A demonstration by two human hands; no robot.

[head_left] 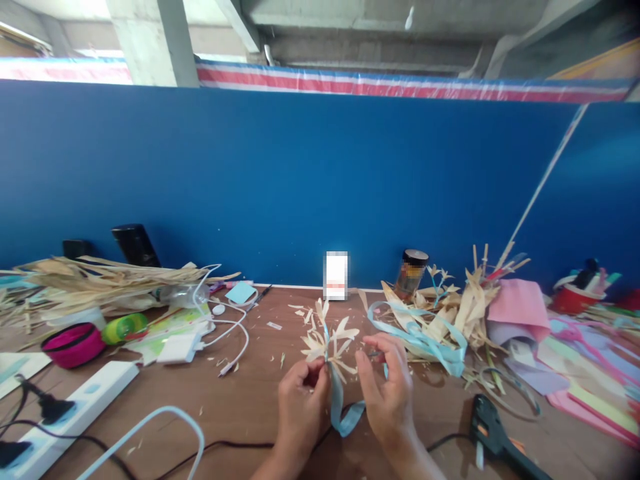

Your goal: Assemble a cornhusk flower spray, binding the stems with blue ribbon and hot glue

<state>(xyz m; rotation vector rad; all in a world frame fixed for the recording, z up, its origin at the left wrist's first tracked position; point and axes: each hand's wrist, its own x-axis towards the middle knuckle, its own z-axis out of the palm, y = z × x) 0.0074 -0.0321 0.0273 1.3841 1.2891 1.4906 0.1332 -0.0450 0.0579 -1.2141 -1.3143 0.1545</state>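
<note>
My left hand point(304, 393) pinches the base of a flower-like spray of pale dried husk petals point(320, 340) just above the brown table. A light blue ribbon point(345, 420) hangs from the stem there and loops to the right, passing behind my right hand point(390, 387). Between the thumb and curled fingers of that hand a bit of the ribbon shows, and the fingers seem closed loosely on it. The palm hides part of the ribbon. Pale scraps lie around the spray.
Right: ribbon coils point(425, 337), dried husks point(473, 307), a jar point(413, 273), coloured sheets point(520, 307), a black glue gun point(500, 433). Left: a white power strip point(85, 413), a charger point(180, 347), a magenta band point(73, 345), a husk pile point(110, 283). A blue partition point(300, 180) stands behind; cords cross the front.
</note>
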